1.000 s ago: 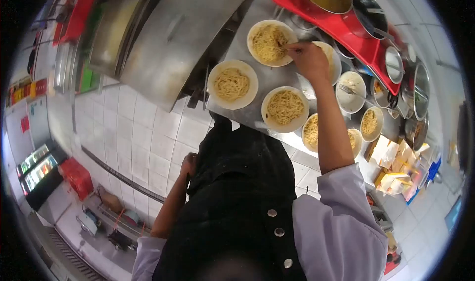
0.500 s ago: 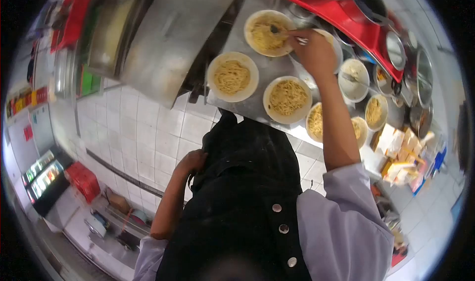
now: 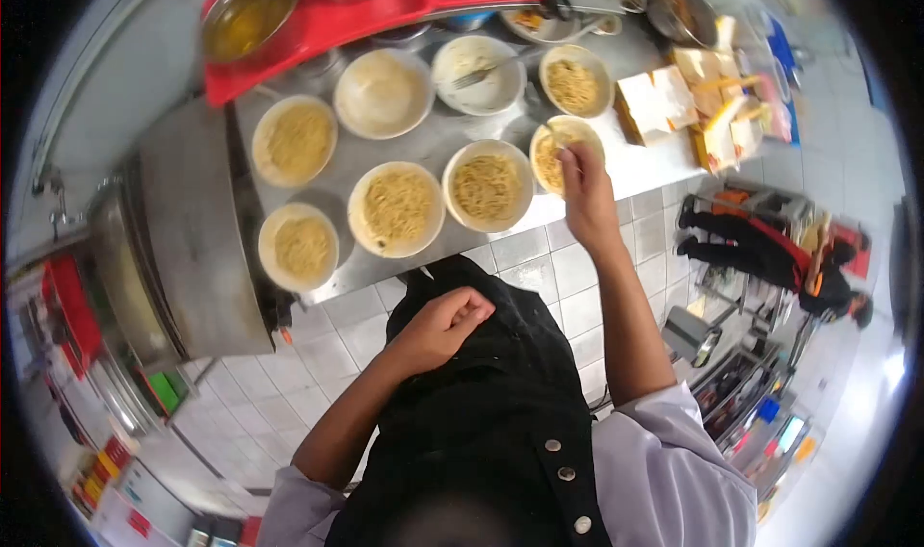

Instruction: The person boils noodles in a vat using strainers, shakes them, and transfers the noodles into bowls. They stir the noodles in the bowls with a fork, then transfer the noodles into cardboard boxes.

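Note:
My right hand (image 3: 587, 186) is over a noodle bowl (image 3: 541, 167) at the right of the front row, its fingers pinched on something thin that I cannot make out. Beside it, on the left, is another bowl of noodles (image 3: 487, 186). My left hand (image 3: 446, 328) is loosely curled in front of the black apron (image 3: 481, 393), with nothing visible in it. Several more bowls hold noodles, among them one at the far left (image 3: 299, 247) and one at the back right (image 3: 576, 80). A fork (image 3: 481, 74) rests in a white bowl (image 3: 510, 90) with residue inside.
Red trays (image 3: 337, 32) with metal bowls line the back of the steel counter (image 3: 351, 278). Open cartons (image 3: 656, 104) stand at its right end. A metal-lidded unit (image 3: 192, 229) adjoins the left side. Another person (image 3: 760, 249) is at the far right.
The view has swung to the right along the counter. My right hand has gone from a bowl at the left to one at the right. My left hand has moved in front of the apron.

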### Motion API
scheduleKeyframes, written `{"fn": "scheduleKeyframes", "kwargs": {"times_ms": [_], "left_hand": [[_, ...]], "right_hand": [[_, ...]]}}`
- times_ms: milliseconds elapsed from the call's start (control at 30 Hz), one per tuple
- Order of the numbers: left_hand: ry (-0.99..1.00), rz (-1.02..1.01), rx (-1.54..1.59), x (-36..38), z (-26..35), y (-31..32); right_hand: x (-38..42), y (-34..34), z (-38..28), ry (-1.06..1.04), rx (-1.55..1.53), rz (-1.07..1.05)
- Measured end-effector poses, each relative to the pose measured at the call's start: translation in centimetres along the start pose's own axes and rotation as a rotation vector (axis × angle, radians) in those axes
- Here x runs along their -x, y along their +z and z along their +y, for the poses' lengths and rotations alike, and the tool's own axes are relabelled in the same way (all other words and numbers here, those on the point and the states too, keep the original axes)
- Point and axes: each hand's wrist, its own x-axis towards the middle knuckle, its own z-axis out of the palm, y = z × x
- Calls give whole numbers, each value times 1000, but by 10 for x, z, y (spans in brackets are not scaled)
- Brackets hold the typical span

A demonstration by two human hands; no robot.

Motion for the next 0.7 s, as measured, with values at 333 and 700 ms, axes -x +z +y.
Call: {"fn": "scheduleKeyframes", "kwargs": {"times_ms": [333, 700], "left_hand": [[210, 489, 206, -270, 88, 7], [-109, 645, 305, -361, 82, -1]], "right_hand": [[-103, -94, 126, 142, 51, 109], [-186, -60, 161, 213, -207, -176]]}}
